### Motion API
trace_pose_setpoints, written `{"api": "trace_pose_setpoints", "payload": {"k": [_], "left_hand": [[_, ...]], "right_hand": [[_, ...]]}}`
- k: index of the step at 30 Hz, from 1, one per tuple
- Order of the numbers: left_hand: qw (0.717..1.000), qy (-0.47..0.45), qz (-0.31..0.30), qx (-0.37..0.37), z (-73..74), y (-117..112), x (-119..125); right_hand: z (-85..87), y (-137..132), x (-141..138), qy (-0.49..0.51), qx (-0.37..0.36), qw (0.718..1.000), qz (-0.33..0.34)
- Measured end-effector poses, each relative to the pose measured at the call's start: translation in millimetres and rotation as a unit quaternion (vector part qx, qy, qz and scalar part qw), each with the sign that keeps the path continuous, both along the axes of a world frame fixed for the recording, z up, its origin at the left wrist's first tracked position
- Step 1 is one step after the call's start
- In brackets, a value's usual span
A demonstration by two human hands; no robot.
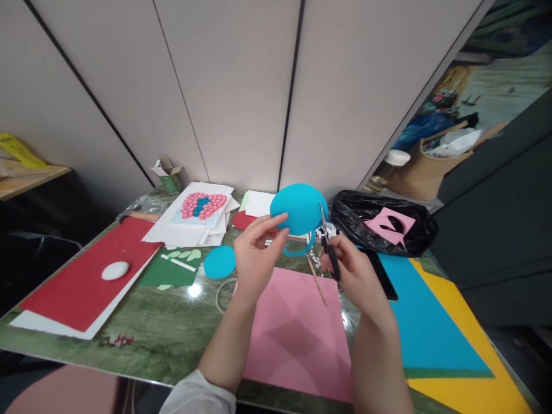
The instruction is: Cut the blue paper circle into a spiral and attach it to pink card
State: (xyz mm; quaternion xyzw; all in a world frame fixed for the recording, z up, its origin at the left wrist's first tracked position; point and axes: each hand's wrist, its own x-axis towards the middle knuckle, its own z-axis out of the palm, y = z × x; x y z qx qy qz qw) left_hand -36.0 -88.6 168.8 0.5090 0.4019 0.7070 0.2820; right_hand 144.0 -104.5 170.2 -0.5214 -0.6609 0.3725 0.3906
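My left hand [260, 250] pinches a round piece of blue paper [297, 207] by its lower left edge, holding it up above the table. In my right hand [351, 267] is a pair of black-handled scissors [330, 256], their blades pointing up at the right edge of the blue paper. A curved blue strip [302, 248] hangs below the piece. Under both hands lies a pink sheet [297, 339], with a thin wooden stick [317, 282] across its upper right part. Another blue paper circle [219, 262] rests left of my left wrist.
Red paper [90, 276] with a white oval object [115, 270] lies on the left. Behind are white sheets bearing a pink-and-blue craft [202, 206]. A black plastic bag [353, 210] with pink scraps [390, 224] stands right, near blue [431, 322] and yellow sheets [470, 391].
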Motion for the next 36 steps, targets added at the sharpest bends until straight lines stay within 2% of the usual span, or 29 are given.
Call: {"api": "trace_pose_setpoints", "payload": {"k": [21, 36], "left_hand": [[1.000, -0.014, 0.024, 0.008, -0.1, -0.2, -0.4], [0.999, -0.006, 0.029, 0.017, 1.2, -0.7, 0.3]], "right_hand": [[-0.9, -1.3, 1.5, -0.022, -0.006, 1.000, 0.013], [-3.3, -0.7, 1.7, 0.014, -0.036, 0.999, 0.023]]}}
